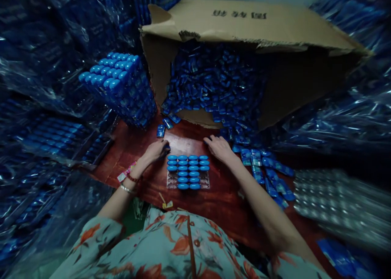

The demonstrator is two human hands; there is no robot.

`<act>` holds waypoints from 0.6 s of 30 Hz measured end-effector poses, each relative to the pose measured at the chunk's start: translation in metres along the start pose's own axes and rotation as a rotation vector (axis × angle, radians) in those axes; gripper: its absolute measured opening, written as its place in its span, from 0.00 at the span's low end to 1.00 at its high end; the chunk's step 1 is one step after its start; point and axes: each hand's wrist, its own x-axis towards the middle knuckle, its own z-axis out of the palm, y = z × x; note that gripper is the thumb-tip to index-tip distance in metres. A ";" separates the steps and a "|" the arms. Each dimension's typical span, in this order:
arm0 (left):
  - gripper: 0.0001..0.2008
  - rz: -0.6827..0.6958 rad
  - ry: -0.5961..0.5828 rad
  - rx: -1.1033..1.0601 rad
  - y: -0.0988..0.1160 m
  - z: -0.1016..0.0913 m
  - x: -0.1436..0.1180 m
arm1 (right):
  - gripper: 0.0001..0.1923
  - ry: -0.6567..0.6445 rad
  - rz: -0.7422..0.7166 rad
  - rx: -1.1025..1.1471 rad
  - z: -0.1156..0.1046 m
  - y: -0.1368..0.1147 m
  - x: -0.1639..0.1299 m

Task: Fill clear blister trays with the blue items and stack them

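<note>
Head view: clear tray (188, 184) lies flat on the red counter (220, 197), mostly filled with blue capsules (188, 168). Left hand (155, 150) fingers curled on a blue packet (165, 148); right hand (219, 147) spread, empty, beside the spilled pile (214, 91) from the tipped cardboard box (244, 22).

I note a pale green garment printed with orange-red flowers, short-sleeved. The left hand (155, 150) has a red bead bracelet, silver bangle and pink tag at its wrist. Right hand (219, 147) bare.
</note>
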 end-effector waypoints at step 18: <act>0.16 0.206 0.338 -0.140 0.050 0.047 -0.123 | 0.19 0.278 -0.043 0.511 0.026 -0.054 -0.121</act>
